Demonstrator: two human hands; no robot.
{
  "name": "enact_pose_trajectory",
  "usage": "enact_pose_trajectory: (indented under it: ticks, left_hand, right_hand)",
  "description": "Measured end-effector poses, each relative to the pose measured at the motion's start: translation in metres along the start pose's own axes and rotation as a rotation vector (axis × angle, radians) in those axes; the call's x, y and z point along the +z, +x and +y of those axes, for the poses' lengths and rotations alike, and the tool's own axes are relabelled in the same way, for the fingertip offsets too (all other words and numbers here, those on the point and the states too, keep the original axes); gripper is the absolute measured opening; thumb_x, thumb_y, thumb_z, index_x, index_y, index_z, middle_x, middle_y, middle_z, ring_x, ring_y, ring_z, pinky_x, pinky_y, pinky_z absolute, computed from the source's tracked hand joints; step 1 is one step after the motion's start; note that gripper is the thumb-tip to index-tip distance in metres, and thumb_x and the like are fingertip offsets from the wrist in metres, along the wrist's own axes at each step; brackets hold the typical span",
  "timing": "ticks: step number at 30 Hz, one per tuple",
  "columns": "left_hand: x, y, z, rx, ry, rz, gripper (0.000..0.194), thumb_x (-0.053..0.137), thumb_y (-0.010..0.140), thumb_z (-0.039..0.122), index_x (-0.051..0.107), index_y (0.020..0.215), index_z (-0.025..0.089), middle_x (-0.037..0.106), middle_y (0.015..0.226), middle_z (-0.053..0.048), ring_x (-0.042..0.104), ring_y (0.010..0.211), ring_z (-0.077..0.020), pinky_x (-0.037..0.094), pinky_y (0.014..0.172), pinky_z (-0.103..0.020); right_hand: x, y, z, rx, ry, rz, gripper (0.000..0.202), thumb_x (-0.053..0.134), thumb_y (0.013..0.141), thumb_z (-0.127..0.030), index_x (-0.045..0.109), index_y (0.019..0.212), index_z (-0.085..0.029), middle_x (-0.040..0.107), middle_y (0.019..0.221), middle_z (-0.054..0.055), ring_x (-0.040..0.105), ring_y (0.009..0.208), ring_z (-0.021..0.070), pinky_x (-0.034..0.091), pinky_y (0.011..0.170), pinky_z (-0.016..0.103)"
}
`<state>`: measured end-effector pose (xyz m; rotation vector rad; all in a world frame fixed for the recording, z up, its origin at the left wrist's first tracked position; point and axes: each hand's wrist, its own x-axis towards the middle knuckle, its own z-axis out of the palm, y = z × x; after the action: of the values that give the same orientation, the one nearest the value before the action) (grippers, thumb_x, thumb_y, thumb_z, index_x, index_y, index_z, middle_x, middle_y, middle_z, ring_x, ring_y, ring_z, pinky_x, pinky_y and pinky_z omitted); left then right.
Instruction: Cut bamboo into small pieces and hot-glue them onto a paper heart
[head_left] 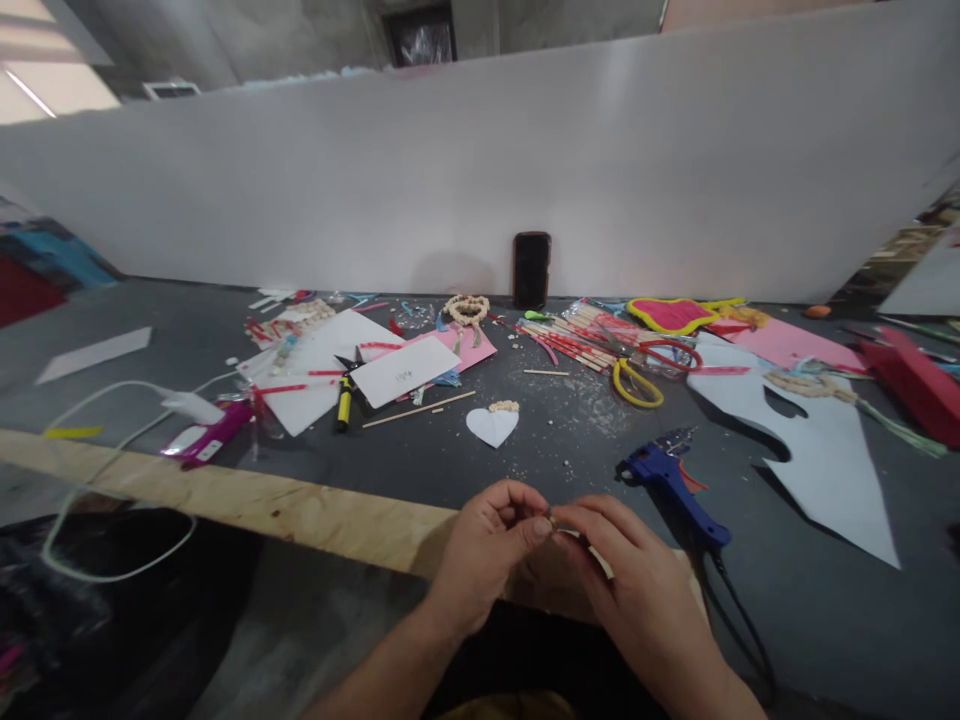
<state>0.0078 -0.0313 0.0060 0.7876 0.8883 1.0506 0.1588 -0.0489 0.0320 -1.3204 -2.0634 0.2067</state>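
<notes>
Just over the table's front edge, my left hand (484, 560) and my right hand (641, 585) meet at the fingertips. Both are closed in a pinch around a tiny brownish piece (553, 521), too small to name. Beyond them lies a white paper heart (492, 429), with a row of small beige bits (504, 406) along its upper right lobe. A blue glue gun (671, 485) rests on its side to the right of my right hand, its black cord running down toward the front edge. Pale crumbs are scattered around the heart.
Scissors (637, 385) with yellow and red handles lie beside red-patterned sticks (574, 345). Left are yellow-handled cutters (343, 408), a white card (409, 372) and a thin stick (418, 410). A phone (532, 270) leans against the white partition (337, 190). Cut white paper (832, 470) lies right.
</notes>
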Motion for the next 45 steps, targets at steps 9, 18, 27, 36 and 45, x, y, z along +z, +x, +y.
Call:
enact_pose_trajectory:
  ticks: [9, 18, 27, 36, 45]
  left_hand:
    - [0.004, -0.004, 0.005, -0.034, -0.109, -0.026, 0.020, 0.077, 0.066, 0.019, 0.062, 0.078, 0.014, 0.060, 0.069, 0.001, 0.053, 0.064, -0.0064, 0.042, 0.063, -0.017]
    - [0.005, -0.005, 0.001, -0.048, -0.136, -0.057, 0.024, 0.079, 0.063, 0.018, 0.061, 0.080, 0.013, 0.059, 0.068, 0.002, 0.053, 0.063, -0.0064, 0.041, 0.062, -0.017]
    - [0.002, -0.003, 0.001, -0.014, -0.086, -0.057, 0.023, 0.076, 0.067, 0.016, 0.061, 0.084, 0.013, 0.061, 0.071, 0.001, 0.053, 0.066, -0.0064, 0.041, 0.065, -0.017]
    - [0.003, -0.003, -0.001, -0.039, -0.102, -0.039, 0.027, 0.078, 0.065, 0.017, 0.059, 0.084, 0.014, 0.060, 0.070, 0.002, 0.053, 0.064, -0.0062, 0.041, 0.063, -0.018]
    - [0.001, -0.004, 0.000, -0.047, -0.071, -0.073, 0.026, 0.077, 0.067, 0.017, 0.060, 0.086, 0.014, 0.063, 0.072, 0.000, 0.056, 0.067, -0.0064, 0.042, 0.066, -0.017]
  right_hand:
    - [-0.003, -0.006, 0.000, 0.059, 0.181, -0.014, 0.019, 0.049, 0.086, -0.021, 0.061, 0.100, -0.022, 0.067, 0.089, 0.004, 0.064, 0.076, 0.0132, 0.053, 0.066, 0.022]
    - [-0.003, -0.007, 0.002, 0.008, 0.183, 0.010, 0.019, 0.049, 0.086, -0.020, 0.065, 0.097, -0.022, 0.068, 0.086, 0.003, 0.064, 0.076, 0.0123, 0.053, 0.067, 0.021]
    - [-0.003, -0.009, 0.007, -0.003, 0.138, 0.035, 0.017, 0.051, 0.086, -0.019, 0.064, 0.097, -0.021, 0.067, 0.087, 0.004, 0.064, 0.078, 0.0122, 0.052, 0.070, 0.021]
    - [0.000, -0.013, 0.007, -0.030, 0.106, 0.044, 0.018, 0.050, 0.087, -0.018, 0.063, 0.099, -0.021, 0.066, 0.087, 0.004, 0.063, 0.078, 0.0123, 0.052, 0.070, 0.022]
    - [0.002, -0.013, 0.008, -0.033, 0.091, 0.039, 0.018, 0.051, 0.087, -0.019, 0.062, 0.101, -0.021, 0.065, 0.088, 0.004, 0.063, 0.078, 0.0127, 0.052, 0.070, 0.023]
